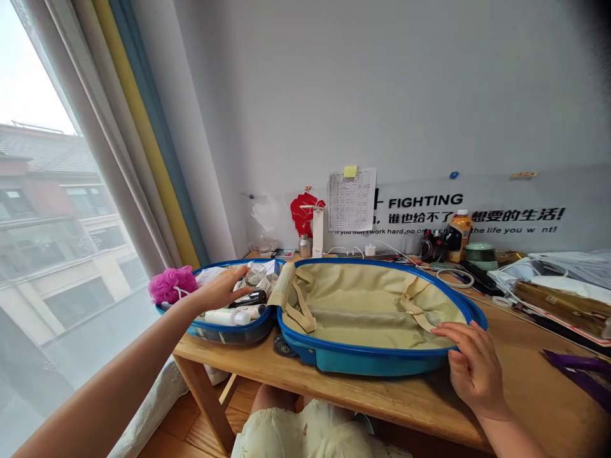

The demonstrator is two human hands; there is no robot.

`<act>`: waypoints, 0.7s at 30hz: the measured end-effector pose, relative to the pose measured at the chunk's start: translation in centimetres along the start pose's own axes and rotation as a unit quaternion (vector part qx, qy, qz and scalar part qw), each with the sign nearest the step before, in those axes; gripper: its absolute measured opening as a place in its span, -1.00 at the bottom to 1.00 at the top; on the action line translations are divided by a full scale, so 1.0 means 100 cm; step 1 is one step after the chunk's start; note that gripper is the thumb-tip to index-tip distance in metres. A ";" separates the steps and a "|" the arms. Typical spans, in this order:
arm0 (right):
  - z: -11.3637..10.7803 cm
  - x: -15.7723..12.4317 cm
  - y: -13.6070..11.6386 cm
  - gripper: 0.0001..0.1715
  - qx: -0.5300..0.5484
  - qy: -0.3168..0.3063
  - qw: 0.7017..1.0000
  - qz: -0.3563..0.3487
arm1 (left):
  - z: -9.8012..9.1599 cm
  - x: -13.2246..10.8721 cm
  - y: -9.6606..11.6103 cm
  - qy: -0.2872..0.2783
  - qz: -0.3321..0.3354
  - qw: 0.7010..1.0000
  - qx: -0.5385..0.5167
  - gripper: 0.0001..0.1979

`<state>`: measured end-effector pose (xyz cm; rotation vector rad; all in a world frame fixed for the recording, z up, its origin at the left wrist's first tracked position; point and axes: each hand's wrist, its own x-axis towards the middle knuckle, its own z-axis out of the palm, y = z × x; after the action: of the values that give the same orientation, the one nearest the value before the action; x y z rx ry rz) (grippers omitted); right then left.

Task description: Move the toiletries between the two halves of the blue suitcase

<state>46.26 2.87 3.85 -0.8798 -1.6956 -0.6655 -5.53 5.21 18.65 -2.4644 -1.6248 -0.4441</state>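
A blue suitcase (377, 364) lies spread on the wooden table, its beige-lined half on the right holding only straps. My left hand (224, 289) hovers over the filled left half, fingers stretched out, nothing visibly held. Beneath and beside it are white bottles (231, 317), a dark bottle (255, 298) and a clear glass-like item (256, 273). At the left end sits a pink bath puff (172, 284). My right hand (477, 366) rests at the right front rim, fingers loosely extended near a beige strap (420, 315); whether it touches the strap I cannot tell.
The wooden table (534, 381) runs under the suitcase. Behind it stand an orange bottle (459, 235), a green lidded jar (480, 254) and white cables (456, 278). A brown case (563, 308) and a purple item (580, 372) lie to the right. A window and curtains are at left.
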 end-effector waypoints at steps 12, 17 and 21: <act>-0.002 0.003 -0.002 -0.62 -0.004 -0.003 1.000 0.001 | 0.043 0.124 0.149 -0.176 0.102 0.978 0.040 -0.49; -0.004 0.004 -0.003 -0.65 -0.002 -0.010 1.000 -0.008 | 0.084 0.141 0.159 -0.250 0.091 0.963 0.052 -0.51; -0.003 0.004 -0.002 -0.64 0.000 -0.007 1.000 -0.011 | 0.100 0.143 0.151 -0.297 0.078 0.950 0.055 -0.53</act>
<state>46.20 2.56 4.32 -0.8702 -1.7200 -0.6756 15.16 14.55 14.41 -2.7674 -1.5452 0.4458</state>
